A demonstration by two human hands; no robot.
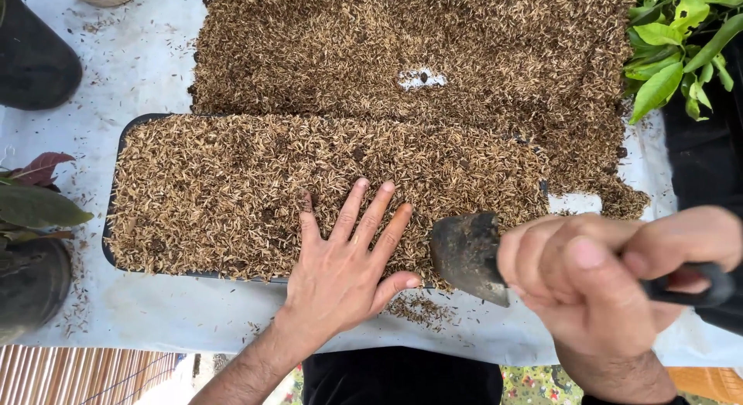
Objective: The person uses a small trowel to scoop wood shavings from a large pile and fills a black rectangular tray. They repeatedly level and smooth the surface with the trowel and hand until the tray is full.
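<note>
From the head camera, the left hand [340, 270] lies flat with fingers spread wide, palm down on the brown husk-and-soil mix that fills a long black rectangular planter tray [114, 153]; it grips nothing, and its wrist crosses the tray's near rim. The right hand [611, 273] is closed in a fist around the black handle of a small dark metal hand trowel [467, 254], whose blade points left, hanging just above the tray's near right corner and close beside the left thumb. The tray sits on a white plastic sheet [147, 64]. Behind it a broad loose heap of the same brown husk mix [402, 41] spreads across the sheet, touching the tray's far edge. Green leafy plants [673, 41] stand at the upper right, and a dark pot with reddish-green leaves [35, 277] at the left edge.
</note>
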